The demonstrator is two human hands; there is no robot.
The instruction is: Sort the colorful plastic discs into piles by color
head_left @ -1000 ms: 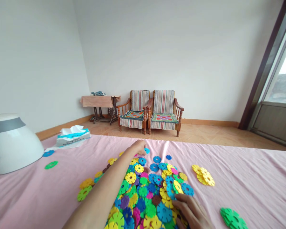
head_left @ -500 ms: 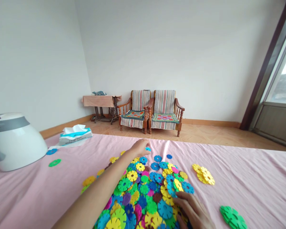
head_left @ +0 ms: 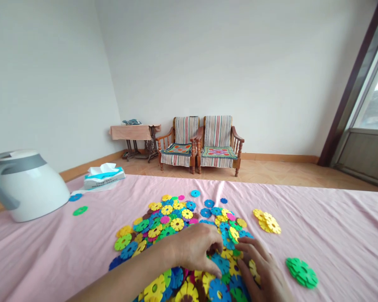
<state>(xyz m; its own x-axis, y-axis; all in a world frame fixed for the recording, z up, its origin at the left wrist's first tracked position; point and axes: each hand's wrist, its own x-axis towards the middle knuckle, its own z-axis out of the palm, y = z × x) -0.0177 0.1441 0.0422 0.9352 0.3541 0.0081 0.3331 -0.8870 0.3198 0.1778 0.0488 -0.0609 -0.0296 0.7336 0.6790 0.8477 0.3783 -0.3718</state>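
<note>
A heap of notched, flower-shaped plastic discs (head_left: 177,225) in yellow, blue, green, pink, purple and brown lies in front of me. Over its middle reaches my left hand (head_left: 200,247), fingers curled down and the thumb apart from them, with blue discs visible in the gap. My right hand (head_left: 266,268) rests at the heap's right edge with its fingers spread. A yellow disc (head_left: 254,271) shows between its thumb and fingers; whether they touch it I cannot tell. One blue disc (head_left: 195,193) lies alone at the heap's far side.
Beyond my right hand are a yellow group of discs (head_left: 267,221) and a green group (head_left: 301,272) on the pink cloth (head_left: 343,235). At left stand a white kettle-shaped jug (head_left: 38,188) and a tissue box (head_left: 104,177), near a loose green disc (head_left: 80,211).
My left hand has come back from the far side of the heap to its middle, beside my right hand. The blue disc at its fingers now lies on the cloth. My right hand stays near the edge.
</note>
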